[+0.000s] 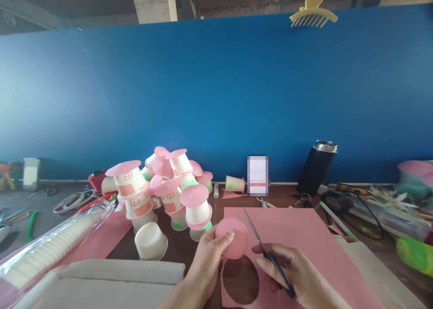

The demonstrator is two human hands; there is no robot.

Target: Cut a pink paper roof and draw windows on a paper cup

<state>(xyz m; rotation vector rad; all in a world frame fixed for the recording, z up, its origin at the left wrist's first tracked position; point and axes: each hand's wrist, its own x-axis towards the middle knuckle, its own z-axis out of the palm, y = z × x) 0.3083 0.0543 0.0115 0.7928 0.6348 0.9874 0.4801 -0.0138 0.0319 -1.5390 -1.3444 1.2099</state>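
Between thumb and fingers, my left hand [213, 250] grips a round pink paper disc [237, 237]. My right hand [287, 270] is wrapped round black-handled scissors [267, 250], their blades pointing up and away, just right of the disc and apart from it. Beneath both hands lies a large pink sheet [287, 223] with a round hole cut near its front left corner, showing the brown table. To the left of my left hand are several stacked paper cups [198, 209] with pink disc tops, some with windows and doors drawn on them. A plain white cup [150, 242] stands upside down nearby.
A black flask [317, 167] stands by the blue partition [216, 97]. Pliers [265, 203], a glue stick [216, 190] and a cup on its side [235, 184] lie at the back. Bagged cups [50, 246] and a grey-white box [115, 284] are at left; cables and clutter at right.
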